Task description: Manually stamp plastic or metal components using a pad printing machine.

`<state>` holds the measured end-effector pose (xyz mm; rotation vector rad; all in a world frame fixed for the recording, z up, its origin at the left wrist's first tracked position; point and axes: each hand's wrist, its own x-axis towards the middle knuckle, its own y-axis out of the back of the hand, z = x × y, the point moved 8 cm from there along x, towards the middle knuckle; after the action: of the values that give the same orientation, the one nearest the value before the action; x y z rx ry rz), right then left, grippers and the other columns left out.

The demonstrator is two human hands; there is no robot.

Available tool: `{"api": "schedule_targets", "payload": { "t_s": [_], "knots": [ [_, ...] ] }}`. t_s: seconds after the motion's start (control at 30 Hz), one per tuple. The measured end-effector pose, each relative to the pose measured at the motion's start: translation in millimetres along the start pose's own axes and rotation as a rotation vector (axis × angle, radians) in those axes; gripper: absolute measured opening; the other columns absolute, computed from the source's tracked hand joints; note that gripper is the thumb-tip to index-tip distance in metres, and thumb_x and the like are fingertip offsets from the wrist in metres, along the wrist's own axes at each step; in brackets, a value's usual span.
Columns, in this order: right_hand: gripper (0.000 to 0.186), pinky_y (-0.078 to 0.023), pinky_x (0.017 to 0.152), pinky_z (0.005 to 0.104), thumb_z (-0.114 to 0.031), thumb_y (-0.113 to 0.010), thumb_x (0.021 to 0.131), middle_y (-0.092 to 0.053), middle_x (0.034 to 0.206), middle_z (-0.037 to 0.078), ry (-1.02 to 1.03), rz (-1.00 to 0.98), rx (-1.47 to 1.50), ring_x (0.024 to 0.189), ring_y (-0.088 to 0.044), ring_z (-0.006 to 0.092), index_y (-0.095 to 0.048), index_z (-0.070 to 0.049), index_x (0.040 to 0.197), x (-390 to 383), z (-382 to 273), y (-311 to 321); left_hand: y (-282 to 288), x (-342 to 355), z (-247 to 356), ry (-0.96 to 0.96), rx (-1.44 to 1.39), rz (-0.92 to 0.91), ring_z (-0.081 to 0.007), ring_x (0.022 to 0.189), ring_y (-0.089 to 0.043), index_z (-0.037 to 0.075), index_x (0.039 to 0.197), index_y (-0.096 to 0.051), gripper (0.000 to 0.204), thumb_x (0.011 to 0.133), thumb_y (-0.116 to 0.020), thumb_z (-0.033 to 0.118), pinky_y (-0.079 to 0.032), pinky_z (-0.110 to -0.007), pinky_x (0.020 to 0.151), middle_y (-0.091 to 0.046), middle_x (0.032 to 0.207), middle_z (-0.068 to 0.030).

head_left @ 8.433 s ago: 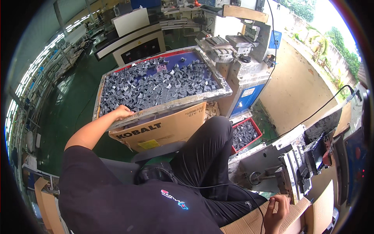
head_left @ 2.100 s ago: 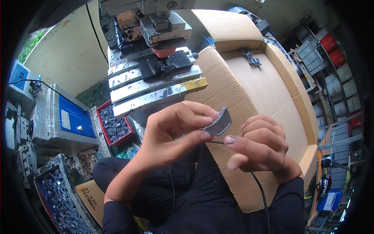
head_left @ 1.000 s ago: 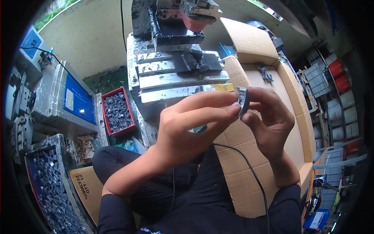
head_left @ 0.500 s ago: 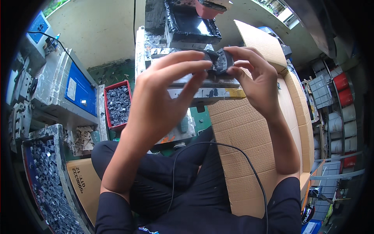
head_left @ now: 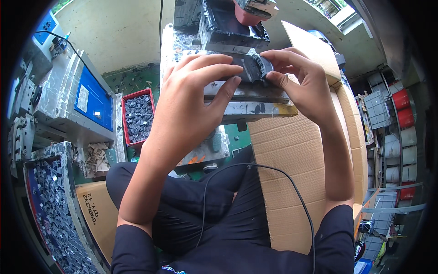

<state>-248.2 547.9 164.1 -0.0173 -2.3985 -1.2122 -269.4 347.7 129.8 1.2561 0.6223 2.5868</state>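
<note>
My right hand [head_left: 303,86] pinches a small curved dark grey plastic part [head_left: 266,67] at its outer end, between thumb and fingers. The part is held over a dark fixture [head_left: 250,75] on the workbench in front of me. Opposite it, my left hand [head_left: 194,84] hovers at the fixture's left side. Its thumb and fingers are apart, with no object visible between them. The left fingers hide part of the fixture.
Behind the fixture stands a black-smeared tray [head_left: 235,39] with a pink block [head_left: 248,17] above it. A red bin [head_left: 139,118] and a larger bin [head_left: 61,210] of grey parts stand left. An open cardboard box [head_left: 292,182] lies right; a black cable [head_left: 292,187] crosses my lap.
My left fingers have drawn slightly away from the grey part, and their grip looks looser. The right hand still holds it. The bench appears shifted a little to the right in view.
</note>
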Motion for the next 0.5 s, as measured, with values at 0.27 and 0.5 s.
{"api": "schedule_targets", "payload": {
  "t_s": [0.27,0.5],
  "knots": [
    [0.036,-0.055,0.073,0.0266,-0.019,-0.082,0.092,-0.072,0.091,0.007,-0.165,-0.220,-0.039,0.079,-0.068,0.0114,-0.076,-0.001,0.123,13.1,-0.6,3.1,0.6,0.1,1.8,0.000,-0.010,-0.016,-0.0299,0.116,-0.069,0.006,0.110,-0.080,0.018,0.094,-0.075,0.012,-0.050,-0.041,0.103,-0.076,0.121,-0.0105],
    [0.043,-0.053,0.069,0.0290,-0.022,-0.082,0.091,-0.073,0.088,0.010,-0.118,-0.324,-0.180,0.074,-0.066,0.0144,-0.074,0.001,0.127,23.5,-12.0,8.8,-3.9,6.6,6.8,0.006,0.045,-0.050,-0.0298,0.121,-0.067,0.007,0.117,-0.078,0.024,0.096,-0.075,0.017,-0.047,-0.042,0.107,-0.075,0.126,-0.0110]
  ]
}}
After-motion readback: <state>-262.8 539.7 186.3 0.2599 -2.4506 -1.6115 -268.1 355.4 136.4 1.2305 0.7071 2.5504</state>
